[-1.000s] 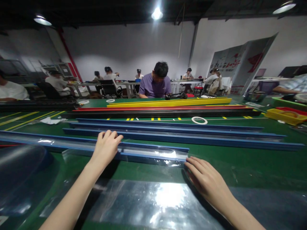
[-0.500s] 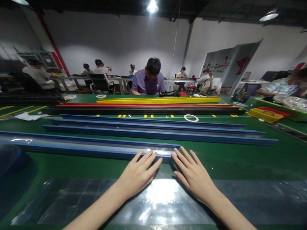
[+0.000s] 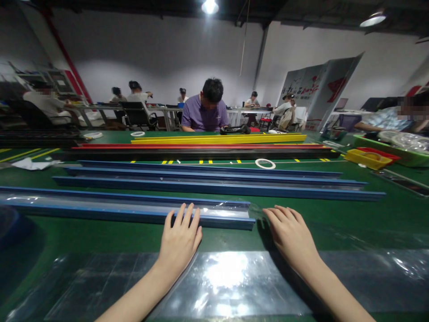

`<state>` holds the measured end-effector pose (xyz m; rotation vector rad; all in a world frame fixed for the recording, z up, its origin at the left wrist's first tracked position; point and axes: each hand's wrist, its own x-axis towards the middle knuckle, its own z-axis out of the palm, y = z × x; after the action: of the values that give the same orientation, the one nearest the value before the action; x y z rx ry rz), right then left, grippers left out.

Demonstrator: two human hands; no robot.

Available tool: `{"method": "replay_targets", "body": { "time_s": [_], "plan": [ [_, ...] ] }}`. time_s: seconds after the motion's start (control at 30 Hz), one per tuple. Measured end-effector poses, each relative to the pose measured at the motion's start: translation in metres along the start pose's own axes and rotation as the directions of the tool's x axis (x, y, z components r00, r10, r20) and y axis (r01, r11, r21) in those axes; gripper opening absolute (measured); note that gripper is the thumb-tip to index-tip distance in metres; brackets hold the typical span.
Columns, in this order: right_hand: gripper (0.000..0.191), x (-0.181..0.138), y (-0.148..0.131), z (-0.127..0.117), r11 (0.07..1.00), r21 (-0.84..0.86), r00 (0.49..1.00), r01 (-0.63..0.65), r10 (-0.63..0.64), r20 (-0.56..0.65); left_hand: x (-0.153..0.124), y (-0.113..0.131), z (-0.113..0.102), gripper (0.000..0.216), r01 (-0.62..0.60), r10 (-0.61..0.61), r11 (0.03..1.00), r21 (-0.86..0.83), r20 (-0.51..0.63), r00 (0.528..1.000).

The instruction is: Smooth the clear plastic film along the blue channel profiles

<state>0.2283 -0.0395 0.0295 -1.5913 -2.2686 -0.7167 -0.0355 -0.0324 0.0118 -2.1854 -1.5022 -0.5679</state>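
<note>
A blue channel-shaped strip [image 3: 134, 214] lies across the table in front of me, with shiny clear plastic film [image 3: 223, 209] along its trough. My left hand [image 3: 181, 237] rests on its near edge, a little left of the right-hand end, fingers extended and slightly apart. Just past that end, my right hand [image 3: 291, 232] is raised off the table and casts a shadow. Its fingers are bent and close together at the clear film trailing from the channel; the thumb is mostly hidden. Below both hands lies a wide clear plastic sheet [image 3: 234, 286].
Several more blue channels [image 3: 214, 188] lie beyond, then black-and-red strips [image 3: 201, 153] and a yellow one [image 3: 217, 138]. A white ring [image 3: 265, 164] is behind them. Yellow tray [image 3: 367, 158] and green bin [image 3: 372, 144] stand right. A person in purple [image 3: 205, 114] sits opposite.
My hands have moved apart. The left slid leftward along the channel; the right lifted and moved right, off the channel's end, its fingers drawing together.
</note>
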Motion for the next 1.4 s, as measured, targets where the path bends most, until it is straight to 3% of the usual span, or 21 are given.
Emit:
{"method": "replay_targets", "body": {
  "time_s": [0.13,0.23,0.33,0.43,0.57,0.7,0.83,0.97,1.03,1.17,1.4],
  "plan": [
    [0.043,-0.002,-0.012,0.008,0.999,0.04,0.999,0.036,-0.035,-0.04,-0.002,0.0,0.001,0.036,-0.16,0.16,0.987,-0.005,-0.046,0.986],
    [0.05,-0.004,-0.03,0.013,0.984,0.081,0.986,0.161,-0.158,-0.047,-0.003,-0.001,0.004,0.041,-0.33,0.325,0.943,-0.04,-0.101,0.94],
    [0.053,-0.004,-0.042,0.015,0.961,0.097,0.966,0.257,-0.256,-0.027,-0.004,-0.002,0.007,0.043,-0.412,0.406,0.908,-0.074,-0.08,0.91],
    [0.047,-0.003,-0.042,0.014,0.962,0.124,0.97,0.243,-0.237,-0.061,-0.003,-0.001,0.006,0.04,-0.366,0.364,0.925,-0.098,-0.038,0.931],
    [0.031,-0.003,-0.032,0.009,0.984,0.165,0.987,0.074,-0.048,-0.156,-0.002,0.001,0.004,0.035,-0.148,0.147,0.987,-0.061,-0.022,0.989],
    [0.022,-0.004,-0.029,0.008,0.978,0.209,0.984,-0.025,0.061,-0.165,-0.002,0.003,0.004,0.038,0.002,-0.003,1.0,-0.025,-0.041,0.999],
    [0.025,-0.004,-0.032,0.01,0.966,0.256,0.989,0.018,0.021,-0.146,-0.002,0.003,0.005,0.039,-0.053,0.052,0.998,-0.021,-0.056,0.997],
    [0.028,-0.004,-0.039,0.01,0.951,0.27,0.98,0.151,-0.109,-0.163,-0.003,0.001,0.006,0.041,-0.282,0.278,0.958,-0.053,-0.07,0.958],
    [0.031,-0.004,-0.042,0.008,0.938,0.277,0.974,0.208,-0.172,-0.15,-0.003,0.001,0.007,0.043,-0.332,0.329,0.94,-0.079,-0.056,0.943],
    [0.035,-0.005,-0.044,0.005,0.933,0.284,0.973,0.223,-0.193,-0.128,-0.003,-0.001,0.009,0.04,-0.276,0.275,0.953,-0.125,-0.032,0.961],
    [0.034,-0.004,-0.042,0.01,0.955,0.298,0.992,0.0,0.037,-0.117,-0.004,-0.001,0.009,0.032,-0.097,0.094,0.992,-0.077,-0.042,0.995]
  ]
}}
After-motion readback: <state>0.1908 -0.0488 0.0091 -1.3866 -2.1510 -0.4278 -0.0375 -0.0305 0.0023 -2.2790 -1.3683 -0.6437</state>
